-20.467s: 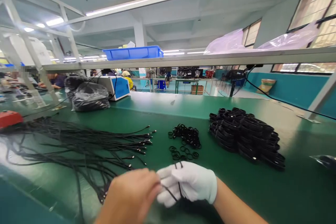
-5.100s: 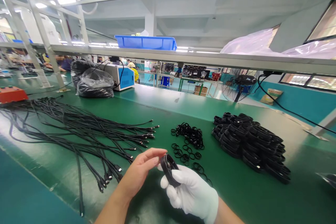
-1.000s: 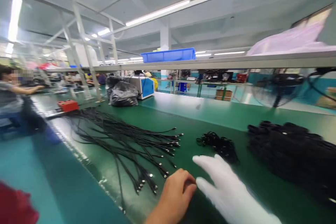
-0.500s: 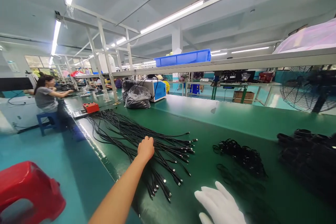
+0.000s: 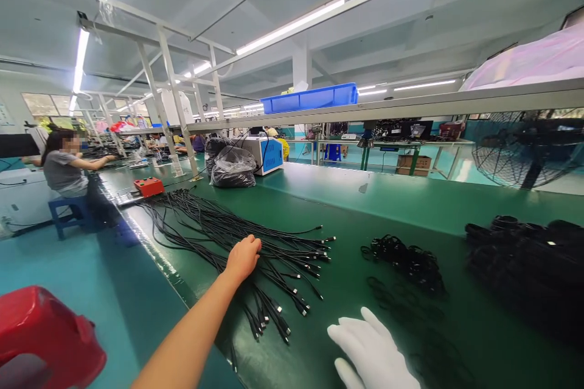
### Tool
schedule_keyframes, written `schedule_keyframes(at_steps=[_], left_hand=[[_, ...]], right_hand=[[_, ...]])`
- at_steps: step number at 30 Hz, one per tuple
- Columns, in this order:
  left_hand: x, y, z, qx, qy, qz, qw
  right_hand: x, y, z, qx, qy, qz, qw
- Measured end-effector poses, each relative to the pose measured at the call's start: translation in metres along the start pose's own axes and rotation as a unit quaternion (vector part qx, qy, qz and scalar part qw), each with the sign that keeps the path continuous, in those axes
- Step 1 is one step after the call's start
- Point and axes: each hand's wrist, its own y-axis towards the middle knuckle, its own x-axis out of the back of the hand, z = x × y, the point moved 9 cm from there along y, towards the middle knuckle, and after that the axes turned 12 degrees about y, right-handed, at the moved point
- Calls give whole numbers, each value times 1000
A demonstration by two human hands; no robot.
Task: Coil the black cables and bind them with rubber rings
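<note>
Black USB cables [image 5: 196, 225] lie in a long loose bunch over the green workbench, their metal plug ends fanned out toward me. My left hand [image 5: 244, 256], bare, rests on the middle of the bunch with its fingers curled around some of the cables; the fingertips are partly hidden. In a white glove, my right hand [image 5: 368, 346] is held low over the bench, fingers apart and nothing in it. Beyond that hand lies a small heap of thin black loops [image 5: 406, 258].
Dark coiled cables [image 5: 524, 273] are piled at the right. A red control box [image 5: 149, 186], a black plastic bag [image 5: 232, 167] and a blue-white machine [image 5: 269, 155] stand farther back. An overhead shelf carries a blue tray [image 5: 310, 99]. A red stool [image 5: 50, 334] stands lower left; a co-worker [image 5: 66, 164] sits far left.
The whole view has shifted slightly, so things appear a little farther left. My left hand keeps its place on the cables, and my right hand stays spread.
</note>
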Motion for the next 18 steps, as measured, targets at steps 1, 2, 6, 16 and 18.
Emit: schedule_keyframes(at_steps=[1,2,6,16,18], left_hand=[[2,0,-5,-13,6,-5,1000],[3,0,-11,-27,12,-8,1000],[11,1,-24,-74,29,-11,997],[22,-19,-22,-79,54,-30,995],[20,-24,-28,-79,47,-28,995]], right_hand=[[-2,-1,0,9,6,7,1000],[-4,-1,1,15,17,11,1000],[-9,-4,-2,-11,60,5,998],[-13,-1,-6,15,50,43,998],[-10,-2,-8,2,44,24,999]])
